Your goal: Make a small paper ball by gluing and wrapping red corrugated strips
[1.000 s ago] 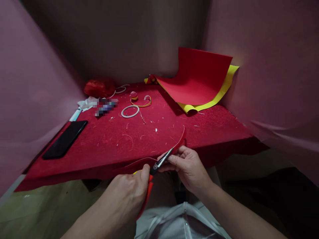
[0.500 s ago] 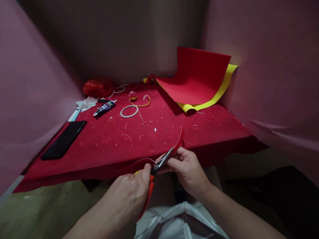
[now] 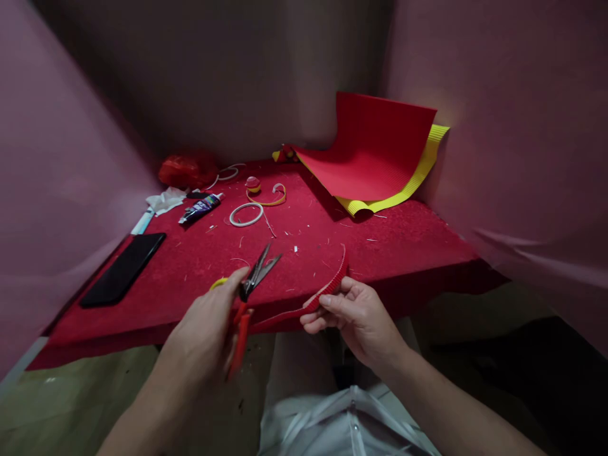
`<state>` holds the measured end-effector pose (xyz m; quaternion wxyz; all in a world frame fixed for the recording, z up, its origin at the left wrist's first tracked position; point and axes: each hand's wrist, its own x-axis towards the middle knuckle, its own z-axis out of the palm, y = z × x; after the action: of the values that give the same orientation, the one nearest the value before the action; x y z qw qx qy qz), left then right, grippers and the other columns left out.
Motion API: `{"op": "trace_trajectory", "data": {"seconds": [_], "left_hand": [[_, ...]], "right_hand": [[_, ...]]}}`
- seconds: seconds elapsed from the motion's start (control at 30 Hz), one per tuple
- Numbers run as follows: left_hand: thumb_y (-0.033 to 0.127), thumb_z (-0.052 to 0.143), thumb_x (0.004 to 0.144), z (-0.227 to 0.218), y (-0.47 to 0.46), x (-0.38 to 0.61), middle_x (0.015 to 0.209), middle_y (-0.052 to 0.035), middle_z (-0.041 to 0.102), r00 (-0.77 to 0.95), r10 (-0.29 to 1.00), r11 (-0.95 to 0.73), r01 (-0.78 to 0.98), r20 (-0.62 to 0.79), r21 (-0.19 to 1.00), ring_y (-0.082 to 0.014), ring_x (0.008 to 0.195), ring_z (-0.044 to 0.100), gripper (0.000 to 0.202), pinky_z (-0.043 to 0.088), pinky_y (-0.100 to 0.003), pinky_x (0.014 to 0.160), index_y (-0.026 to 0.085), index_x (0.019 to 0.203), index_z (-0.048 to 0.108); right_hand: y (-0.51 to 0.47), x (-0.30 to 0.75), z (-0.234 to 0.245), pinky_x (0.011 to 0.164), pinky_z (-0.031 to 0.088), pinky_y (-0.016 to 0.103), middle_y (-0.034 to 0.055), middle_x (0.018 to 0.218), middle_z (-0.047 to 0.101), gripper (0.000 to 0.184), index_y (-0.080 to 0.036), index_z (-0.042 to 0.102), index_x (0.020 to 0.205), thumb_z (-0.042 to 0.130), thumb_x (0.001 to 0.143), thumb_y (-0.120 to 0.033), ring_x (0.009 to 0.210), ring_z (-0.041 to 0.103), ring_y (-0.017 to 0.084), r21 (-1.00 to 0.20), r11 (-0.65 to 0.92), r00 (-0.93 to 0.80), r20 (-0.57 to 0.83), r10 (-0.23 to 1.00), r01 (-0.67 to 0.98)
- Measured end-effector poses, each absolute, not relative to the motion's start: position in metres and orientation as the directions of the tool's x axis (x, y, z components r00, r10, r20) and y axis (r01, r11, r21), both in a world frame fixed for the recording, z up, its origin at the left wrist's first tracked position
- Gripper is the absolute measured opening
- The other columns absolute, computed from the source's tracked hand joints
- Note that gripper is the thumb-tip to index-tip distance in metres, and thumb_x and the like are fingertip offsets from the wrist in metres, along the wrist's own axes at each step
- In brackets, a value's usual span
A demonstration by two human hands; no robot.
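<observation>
Head view: left hand point(image 3: 199, 335) grips red-handled steel scissors point(image 3: 256, 272); right hand point(image 3: 361, 316) pinches thin red corrugated paper strip point(image 3: 335, 285). Best keep it taut between both hands.

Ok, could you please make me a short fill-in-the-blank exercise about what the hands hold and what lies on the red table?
The left hand holds the scissors, whose blades stand ____.
The right hand pinches a corrugated strip of ____ colour.
Beneath the red sheet at the back lies a second sheet of ____ colour.
The black phone lies near the ____ edge of the table.
Missing words: open; red; yellow; left.
</observation>
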<state>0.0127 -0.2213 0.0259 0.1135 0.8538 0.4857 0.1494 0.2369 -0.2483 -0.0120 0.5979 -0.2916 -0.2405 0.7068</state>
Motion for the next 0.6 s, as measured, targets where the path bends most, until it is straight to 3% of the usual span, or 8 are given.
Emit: {"op": "trace_trajectory", "data": {"seconds": [0.07, 0.13, 0.17, 0.27, 0.37, 0.6], "left_hand": [[0.022, 0.039, 0.084, 0.028, -0.22, 0.022, 0.122, -0.0168, 0.057, 0.454, 0.888, -0.405, 0.704, 0.069, 0.584, -0.0226, 0.096, 0.066, 0.052, 0.055, -0.036, 0.081, 0.016, 0.135, 0.029], [0.027, 0.047, 0.083, 0.028, -0.222, 0.034, 0.117, -0.0144, 0.06, 0.452, 0.887, -0.179, 0.517, -0.09, 0.837, -0.021, 0.097, 0.065, 0.048, 0.055, -0.033, 0.081, 0.017, 0.13, 0.035], [0.028, 0.052, 0.081, 0.026, -0.223, 0.039, 0.112, -0.0127, 0.062, 0.448, 0.88, -0.065, 0.439, -0.156, 0.896, -0.0209, 0.098, 0.065, 0.049, 0.055, -0.032, 0.082, 0.017, 0.127, 0.038], [0.031, 0.062, 0.073, 0.019, -0.227, 0.05, 0.097, -0.0071, 0.062, 0.377, 0.891, 0.113, 0.358, -0.254, 0.927, -0.0193, 0.091, 0.064, 0.051, 0.055, -0.029, 0.077, 0.017, 0.12, 0.045], [0.034, 0.066, 0.07, 0.013, -0.228, 0.05, 0.092, -0.0047, 0.059, 0.337, 0.899, 0.158, 0.345, -0.279, 0.925, -0.0174, 0.085, 0.064, 0.052, 0.055, -0.027, 0.071, 0.017, 0.116, 0.048], [0.042, 0.061, 0.08, 0.02, -0.227, 0.042, 0.094, -0.0088, 0.064, 0.419, 0.883, -0.028, 0.494, -0.21, 0.869, -0.0205, 0.088, 0.064, 0.05, 0.056, -0.029, 0.072, 0.018, 0.123, 0.051]], "right_hand": [[-0.249, 0.237, -0.01, 0.056, 0.059, 0.025, 0.009, 0.072, 0.074, 0.014, -0.01, 0.062, 0.077, 0.072, 0.071, -0.017, 0.06, 0.072, 0.02, -0.674, -0.187, -0.14, -0.124, 0.982, -0.714], [-0.25, 0.236, -0.01, 0.057, 0.059, 0.026, 0.0093, 0.073, 0.074, 0.015, -0.01, 0.061, 0.079, 0.072, 0.071, -0.017, 0.061, 0.072, 0.02, -0.668, -0.197, -0.153, -0.125, 0.98, -0.718], [-0.25, 0.236, -0.01, 0.057, 0.059, 0.026, 0.0095, 0.073, 0.074, 0.016, -0.01, 0.061, 0.081, 0.071, 0.071, -0.017, 0.061, 0.072, 0.02, -0.67, -0.198, -0.155, -0.125, 0.98, -0.715], [-0.25, 0.238, -0.011, 0.053, 0.058, 0.026, 0.009, 0.071, 0.073, 0.016, -0.01, 0.062, 0.082, 0.07, 0.071, -0.019, 0.059, 0.071, 0.019, -0.691, -0.185, -0.141, -0.12, 0.983, -0.699], [-0.249, 0.242, -0.012, 0.049, 0.056, 0.022, 0.0066, 0.067, 0.071, 0.014, -0.011, 0.063, 0.081, 0.069, 0.073, -0.021, 0.056, 0.069, 0.017, -0.712, -0.156, -0.099, -0.121, 0.988, -0.685], [-0.242, 0.252, -0.009, 0.044, 0.053, 0.019, 0.0013, 0.068, 0.069, 0.01, -0.014, 0.063, 0.077, 0.069, 0.072, -0.02, 0.052, 0.067, 0.013, -0.741, -0.029, 0.069, -0.101, 0.993, -0.671]]}}
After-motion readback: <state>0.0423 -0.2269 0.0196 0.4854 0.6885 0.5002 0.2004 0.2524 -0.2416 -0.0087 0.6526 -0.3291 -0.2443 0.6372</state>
